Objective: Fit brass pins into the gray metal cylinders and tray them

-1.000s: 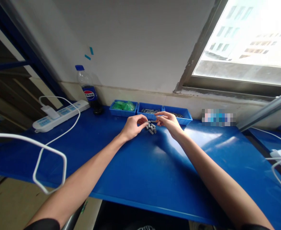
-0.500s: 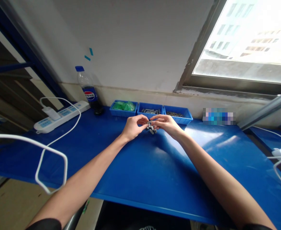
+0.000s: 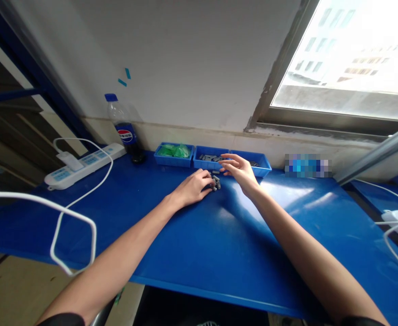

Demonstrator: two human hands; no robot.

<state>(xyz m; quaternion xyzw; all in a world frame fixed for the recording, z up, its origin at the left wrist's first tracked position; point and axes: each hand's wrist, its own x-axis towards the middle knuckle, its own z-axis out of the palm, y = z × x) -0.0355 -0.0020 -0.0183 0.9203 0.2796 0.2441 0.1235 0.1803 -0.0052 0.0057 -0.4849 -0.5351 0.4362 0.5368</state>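
Observation:
On the blue table, my left hand (image 3: 196,186) rests with bent fingers apart, its fingertips against a small pile of grey metal-looking pieces (image 3: 217,183). Their exact kind is too small to tell, and part of the pile may be hidden by the fingers. Another such piece (image 3: 215,172) lies just behind the pile. My right hand (image 3: 238,172) is raised at the front of the middle blue tray (image 3: 205,165), fingers spread, with nothing visible between them. That tray holds several similar grey pieces. My right hand partly covers the right blue tray (image 3: 261,172), which contains thin dark metal pieces.
A left blue tray (image 3: 173,161) holds green plastic packets. Farther left stand a cola bottle (image 3: 126,134) and a white power strip (image 3: 86,165) with a looping cable (image 3: 61,226). A blurred-out packet (image 3: 308,165) lies by the wall at right, near a slanted metal pole (image 3: 371,156).
My hands were together over the pile, fingertips pinching pieces. They have parted: the left lowered beside the pile, the right moved right and up to the middle tray, fingers spreading.

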